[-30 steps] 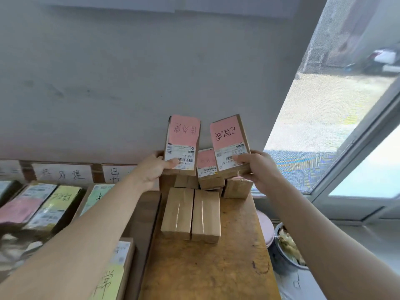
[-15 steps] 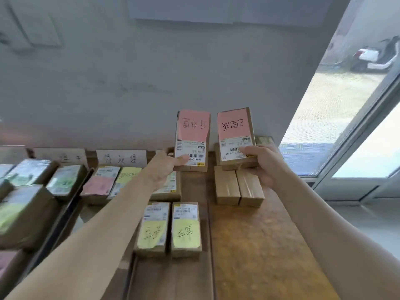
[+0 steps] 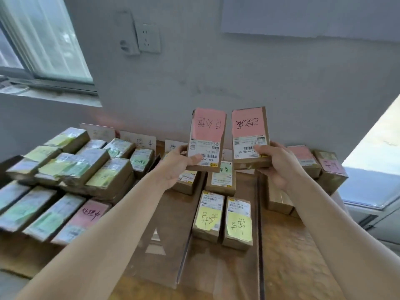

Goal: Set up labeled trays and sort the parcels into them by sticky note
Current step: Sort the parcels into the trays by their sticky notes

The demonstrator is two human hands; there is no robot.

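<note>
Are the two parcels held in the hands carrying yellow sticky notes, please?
No, the left parcel, in the left hand, and the right parcel, in the right hand, both carry pink notes.

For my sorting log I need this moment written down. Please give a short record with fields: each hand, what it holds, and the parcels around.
left hand: holds up left parcel, pink note, thumb on its shipping label
right hand: holds up right parcel, pink note, different writing
held parcels: upright, side by side, above the table
below them: two yellow-note parcels lying flat, side by side
far left: pile of parcels, mostly yellow and green notes
right of right hand: two pink-note parcels
at the back: paper labels, handwritten
</note>
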